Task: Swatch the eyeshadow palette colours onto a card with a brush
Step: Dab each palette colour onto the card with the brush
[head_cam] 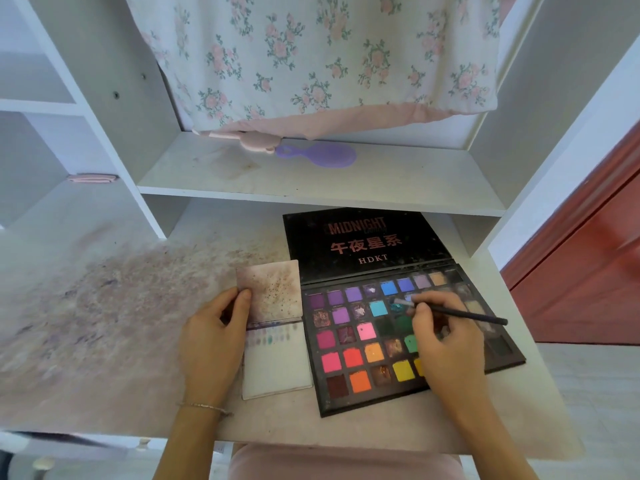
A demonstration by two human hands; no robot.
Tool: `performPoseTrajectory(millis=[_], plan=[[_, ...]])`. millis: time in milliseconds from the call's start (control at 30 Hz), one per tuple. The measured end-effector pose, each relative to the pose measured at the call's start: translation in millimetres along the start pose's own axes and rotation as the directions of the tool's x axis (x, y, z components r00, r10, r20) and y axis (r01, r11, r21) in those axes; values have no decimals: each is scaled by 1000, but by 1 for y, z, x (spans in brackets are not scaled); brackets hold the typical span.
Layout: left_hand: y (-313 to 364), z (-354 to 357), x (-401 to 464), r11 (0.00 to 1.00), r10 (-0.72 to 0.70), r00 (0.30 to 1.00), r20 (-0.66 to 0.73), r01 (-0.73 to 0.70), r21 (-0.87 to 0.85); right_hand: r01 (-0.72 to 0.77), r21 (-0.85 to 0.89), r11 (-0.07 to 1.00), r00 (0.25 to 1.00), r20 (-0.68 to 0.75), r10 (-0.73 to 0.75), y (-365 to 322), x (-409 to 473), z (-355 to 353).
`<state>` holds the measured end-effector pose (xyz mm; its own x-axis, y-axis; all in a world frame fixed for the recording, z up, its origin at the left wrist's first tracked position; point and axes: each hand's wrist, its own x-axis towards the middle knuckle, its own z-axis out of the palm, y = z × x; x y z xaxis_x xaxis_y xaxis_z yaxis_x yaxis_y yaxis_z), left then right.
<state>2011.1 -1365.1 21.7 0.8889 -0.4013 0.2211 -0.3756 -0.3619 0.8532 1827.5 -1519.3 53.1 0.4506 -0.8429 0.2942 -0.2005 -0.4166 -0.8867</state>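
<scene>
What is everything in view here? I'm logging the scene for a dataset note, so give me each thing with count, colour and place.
eyeshadow palette: 1, black with many coloured pans, open on the desk at centre right, lid lying back
brush: 1, dark handle, tip over a pale blue pan near the palette's upper rows
card: 1, white with a row of small swatches near its top, left of the palette
stained flap: 1, pinkish speckled, above the card
desk: 1, white, stained with powder at left
hairbrush: 1, lilac, on the shelf
floral cloth: 1, white and pink, hanging above the shelf
bracelet: 1, thin, left wrist
left hand: fingers pinch the flap's edge
right hand: fingers grip the brush
</scene>
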Motion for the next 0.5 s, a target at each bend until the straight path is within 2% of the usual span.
performPoseTrajectory(millis=[67, 200, 367, 500], plan=[[-10, -28, 7, 998, -29, 995, -100, 34, 46, 30, 58, 998, 986, 160, -39, -22, -7, 42], [-8, -22, 7, 999, -28, 997, -72, 30, 28, -4, 96, 995, 942, 333, -28, -32, -21, 63], [-6, -17, 8, 1000, -15, 999, -52, 17, 25, 22, 48, 999, 901, 432, -40, -38, -22, 76], [-8, -18, 8, 999, -16, 998, -66, 18, 30, 12, 15, 1000, 895, 445, -17, -37, -22, 79]])
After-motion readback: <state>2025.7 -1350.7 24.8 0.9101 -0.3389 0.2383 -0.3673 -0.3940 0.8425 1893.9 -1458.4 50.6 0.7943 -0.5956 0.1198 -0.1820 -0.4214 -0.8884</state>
